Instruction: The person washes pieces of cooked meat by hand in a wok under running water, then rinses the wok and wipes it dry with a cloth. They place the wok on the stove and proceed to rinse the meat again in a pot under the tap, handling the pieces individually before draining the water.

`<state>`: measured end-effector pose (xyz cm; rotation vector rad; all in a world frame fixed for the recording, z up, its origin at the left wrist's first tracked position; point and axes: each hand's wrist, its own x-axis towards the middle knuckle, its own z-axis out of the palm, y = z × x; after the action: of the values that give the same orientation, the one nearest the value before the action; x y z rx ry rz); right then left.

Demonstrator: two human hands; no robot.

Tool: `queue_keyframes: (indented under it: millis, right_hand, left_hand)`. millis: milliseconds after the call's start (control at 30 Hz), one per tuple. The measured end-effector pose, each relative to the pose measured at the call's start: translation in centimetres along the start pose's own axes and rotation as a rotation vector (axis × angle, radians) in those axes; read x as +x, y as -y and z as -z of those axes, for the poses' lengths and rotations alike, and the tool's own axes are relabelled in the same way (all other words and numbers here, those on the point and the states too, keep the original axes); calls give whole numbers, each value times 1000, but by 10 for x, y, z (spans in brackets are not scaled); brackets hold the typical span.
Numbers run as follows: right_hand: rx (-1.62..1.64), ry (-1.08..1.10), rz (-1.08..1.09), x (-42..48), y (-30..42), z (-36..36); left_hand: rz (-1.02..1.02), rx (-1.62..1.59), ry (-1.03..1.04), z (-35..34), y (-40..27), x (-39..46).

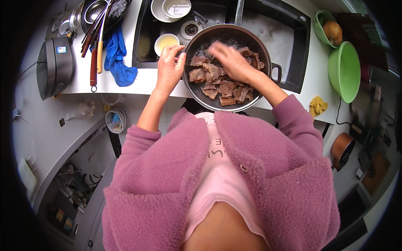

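Observation:
A wide dark pan (196, 94) with a side handle sits over the near edge of the black sink, holding several chunks of browned meat (227, 88). My right hand (232, 61) is inside the pan above the meat, its fingers blurred; whether it pinches anything cannot be told. At the pan's left rim is my left hand (171, 67), raised with thumb and fingers apart and nothing seen between them. Just behind that hand, a small white bowl (166, 42) of yellowish liquid stands in the sink's left part.
White bowls (171, 11) sit in the black sink (301, 72). A blue cloth (119, 59) and long-handled utensils (94, 59) lie left, beside a dark appliance (55, 67). Right are a green basin (344, 72), a green colander (320, 28) with a squash-like item and a yellow cloth (318, 106).

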<state>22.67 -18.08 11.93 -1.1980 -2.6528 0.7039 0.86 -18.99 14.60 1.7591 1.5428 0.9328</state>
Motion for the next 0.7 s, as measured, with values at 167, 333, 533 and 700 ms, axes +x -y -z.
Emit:
queue_keyframes:
  millis: [167, 333, 533, 700]
  right_hand:
    - [255, -273, -102, -40, -17, 55]
    - [-24, -570, -614, -96, -50, 63]
    - [-264, -598, -591, -85, 4, 40]
    - [23, -637, -315, -48, 7, 38]
  left_hand:
    - [-91, 242, -63, 24, 21, -2]
    - [495, -431, 85, 22, 35, -21]
    - [-183, 333, -141, 17, -8, -12]
    - [-393, 191, 595, -15, -34, -16]
